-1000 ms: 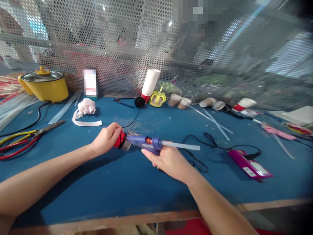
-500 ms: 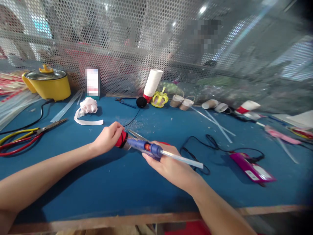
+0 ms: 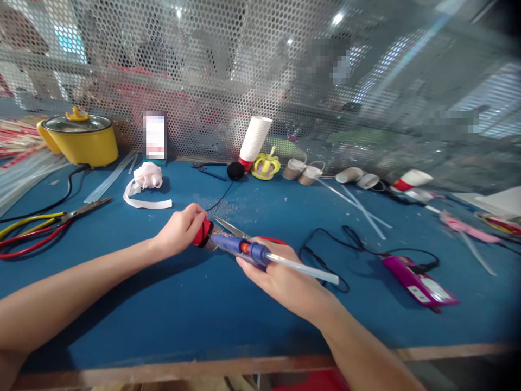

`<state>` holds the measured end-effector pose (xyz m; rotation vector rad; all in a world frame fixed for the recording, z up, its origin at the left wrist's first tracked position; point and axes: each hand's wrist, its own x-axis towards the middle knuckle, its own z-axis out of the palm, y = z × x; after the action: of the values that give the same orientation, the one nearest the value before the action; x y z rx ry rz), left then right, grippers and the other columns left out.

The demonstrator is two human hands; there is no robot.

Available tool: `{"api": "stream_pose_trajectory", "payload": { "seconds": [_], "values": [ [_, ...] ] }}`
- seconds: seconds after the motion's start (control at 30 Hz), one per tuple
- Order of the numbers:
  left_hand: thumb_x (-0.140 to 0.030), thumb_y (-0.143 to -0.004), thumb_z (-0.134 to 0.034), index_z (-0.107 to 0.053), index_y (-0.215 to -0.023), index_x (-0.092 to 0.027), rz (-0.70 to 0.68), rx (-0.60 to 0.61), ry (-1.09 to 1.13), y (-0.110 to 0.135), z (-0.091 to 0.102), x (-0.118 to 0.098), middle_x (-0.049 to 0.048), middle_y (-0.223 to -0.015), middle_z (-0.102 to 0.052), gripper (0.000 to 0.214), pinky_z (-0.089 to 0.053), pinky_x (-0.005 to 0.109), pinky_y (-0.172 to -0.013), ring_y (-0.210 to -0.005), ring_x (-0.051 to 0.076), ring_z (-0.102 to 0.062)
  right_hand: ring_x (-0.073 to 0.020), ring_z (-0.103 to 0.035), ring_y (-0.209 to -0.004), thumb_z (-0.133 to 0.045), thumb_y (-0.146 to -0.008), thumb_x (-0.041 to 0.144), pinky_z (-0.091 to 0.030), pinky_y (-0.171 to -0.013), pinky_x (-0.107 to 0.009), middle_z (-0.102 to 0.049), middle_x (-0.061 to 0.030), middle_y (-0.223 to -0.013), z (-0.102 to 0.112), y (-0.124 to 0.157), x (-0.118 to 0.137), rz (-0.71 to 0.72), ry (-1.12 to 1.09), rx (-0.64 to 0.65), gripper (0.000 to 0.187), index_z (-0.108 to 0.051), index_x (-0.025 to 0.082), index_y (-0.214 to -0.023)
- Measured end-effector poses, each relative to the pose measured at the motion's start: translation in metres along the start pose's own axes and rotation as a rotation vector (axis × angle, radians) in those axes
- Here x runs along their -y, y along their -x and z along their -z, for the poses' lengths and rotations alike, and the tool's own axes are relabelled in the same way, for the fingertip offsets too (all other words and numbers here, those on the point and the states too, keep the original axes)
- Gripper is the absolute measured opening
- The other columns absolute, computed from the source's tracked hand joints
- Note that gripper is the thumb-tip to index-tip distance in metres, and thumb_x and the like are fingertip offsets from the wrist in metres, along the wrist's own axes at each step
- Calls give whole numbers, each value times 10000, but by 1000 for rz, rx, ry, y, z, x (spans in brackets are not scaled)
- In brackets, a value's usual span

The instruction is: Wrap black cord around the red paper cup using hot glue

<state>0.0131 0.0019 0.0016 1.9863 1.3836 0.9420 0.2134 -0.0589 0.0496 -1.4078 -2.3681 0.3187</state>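
Head cam: left hand [image 3: 178, 234] is clutching a red piece [image 3: 202, 233], right hand [image 3: 283, 274] is gripping the glue gun [image 3: 240, 247], probably needing a steady nozzle.

I was looking at a craft workshop bench: a blue-covered worktable [image 3: 163, 304] backed by a perforated metal screen [image 3: 203, 81]. It was strewn with glue sticks [image 3: 358, 206], shears [image 3: 36, 233], stacked paper cups [image 3: 254, 138], white ribbon [image 3: 144, 179], a yellow electric pot [image 3: 81, 144] and a glue gun [image 3: 240, 247].
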Motion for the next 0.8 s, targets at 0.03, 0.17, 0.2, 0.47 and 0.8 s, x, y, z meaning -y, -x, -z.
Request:
{"api": "stream_pose_trajectory", "payload": {
  "seconds": [0.03, 0.17, 0.2, 0.47, 0.8],
  "values": [
    [-315, -858, -323, -487, -802, -173, -2, 4, 1, 0, 0, 0, 12, -670, -578, 224, -392, 229, -558, -590, 127, -514, -128, -538, -570, -493, -800, 255, -393, -545, -234, -595, -2, -649, 0, 0, -1, -17, 8, -1, 136, -515, 192, -681],
    [-317, -860, -313, -486, -820, -172, -25, 20, -2, 2, 1, -1, 17, -683, -584, 229, -397, 231, -565, -592, 126, -515, -137, -557, -568, -480, -809, 307, -395, -535, -234, -591, 1, -628, 0, -4, -10, -58, 8, 25, 152, -512, 199, -707],
    [-315, -860, -312, -487, -827, -171, -33, 24, -8, 2, 1, -1, 20, -688, -588, 228, -399, 232, -566, -595, 127, -518, -138, -560, -565, -471, -815, 319, -396, -537, -234, -588, 2, -618, -1, -5, -12, -58, 8, 23, 167, -509, 201, -703],
    [-297, -861, -314, -494, -861, -161, -54, 32, -29, 2, 2, 0, 26, -690, -599, 226, -402, 235, -564, -593, 128, -530, -136, -569, -547, -471, -815, 351, -406, -540, -234, -589, 12, -579, -1, -3, -13, -111, -53, 32, 201, -525, 207, -685],
    [-297, -858, -310, -495, -858, -159, -47, 41, -28, 2, 2, -2, 30, -693, -601, 230, -406, 243, -565, -592, 135, -536, -140, -576, -537, -474, -808, 341, -417, -531, -238, -601, 7, -578, 1, -4, -12, -94, -34, 26, 195, -543, 204, -687]
  ]
}}
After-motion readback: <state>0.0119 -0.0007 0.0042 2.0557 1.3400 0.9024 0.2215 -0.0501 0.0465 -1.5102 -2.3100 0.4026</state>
